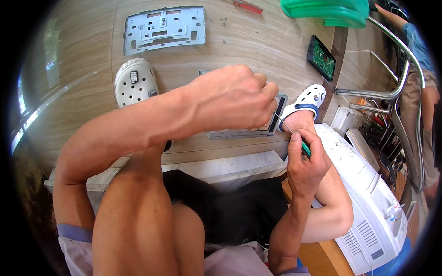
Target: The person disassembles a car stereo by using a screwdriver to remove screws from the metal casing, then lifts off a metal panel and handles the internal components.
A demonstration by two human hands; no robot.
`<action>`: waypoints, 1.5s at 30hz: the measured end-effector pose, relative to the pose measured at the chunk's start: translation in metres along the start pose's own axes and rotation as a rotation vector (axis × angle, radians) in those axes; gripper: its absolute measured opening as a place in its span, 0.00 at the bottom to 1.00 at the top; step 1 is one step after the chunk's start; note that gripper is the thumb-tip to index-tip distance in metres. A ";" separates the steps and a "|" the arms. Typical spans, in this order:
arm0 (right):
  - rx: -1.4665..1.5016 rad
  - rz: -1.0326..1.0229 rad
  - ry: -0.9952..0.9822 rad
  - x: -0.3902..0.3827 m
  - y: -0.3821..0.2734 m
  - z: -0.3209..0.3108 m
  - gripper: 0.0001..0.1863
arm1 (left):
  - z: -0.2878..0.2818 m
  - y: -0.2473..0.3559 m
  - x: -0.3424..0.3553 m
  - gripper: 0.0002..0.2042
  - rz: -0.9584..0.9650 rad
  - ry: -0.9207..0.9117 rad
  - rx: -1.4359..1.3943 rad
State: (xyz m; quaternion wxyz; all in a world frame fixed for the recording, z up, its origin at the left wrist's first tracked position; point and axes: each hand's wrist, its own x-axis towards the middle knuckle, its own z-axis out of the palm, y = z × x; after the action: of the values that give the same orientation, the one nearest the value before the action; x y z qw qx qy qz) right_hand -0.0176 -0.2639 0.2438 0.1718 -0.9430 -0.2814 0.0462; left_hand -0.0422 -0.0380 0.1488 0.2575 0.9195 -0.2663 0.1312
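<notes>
The right hand [308, 158] is clamped on the screwdriver [306, 148] — shaft slanting up-left toward the right end of the metal unit [243, 133]. The left hand [244, 99], nearer, curls over the unit; its grip I can't tell.

Pretty laid-back outfit tbh: washed-out greyish shirt [235, 262] at the bottom of the frame, with a short left sleeve [79, 255] in the lower left corner ending in a wide purple-blue band [74, 232]. Black shorts [225, 202] in the lower middle, bare legs below. Shoes are chunky white clogs: the left clog [124, 89] at upper left has round holes and a dark badge [134, 77], while the right clog [307, 97], right of centre, has a blue strap [301, 107] plus little charms. Forearms are bare, with veins standing out on the left one.
</notes>
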 end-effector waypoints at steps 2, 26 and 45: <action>-0.006 0.029 -0.012 0.000 -0.002 -0.001 0.05 | -0.002 -0.001 0.002 0.05 0.007 -0.014 0.001; -0.019 -0.040 -0.056 0.007 -0.005 -0.003 0.06 | -0.002 -0.018 0.014 0.07 0.084 -0.156 -0.077; 0.010 -0.046 -0.016 0.008 -0.006 0.004 0.06 | 0.087 -0.143 -0.032 0.10 -0.554 -0.397 0.011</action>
State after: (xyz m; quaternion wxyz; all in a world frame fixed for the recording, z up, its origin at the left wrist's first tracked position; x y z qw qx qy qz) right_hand -0.0151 -0.2536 0.2427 0.1752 -0.9349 -0.3044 0.0513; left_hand 0.0203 0.0318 0.0069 0.2215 0.9660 -0.0506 -0.1237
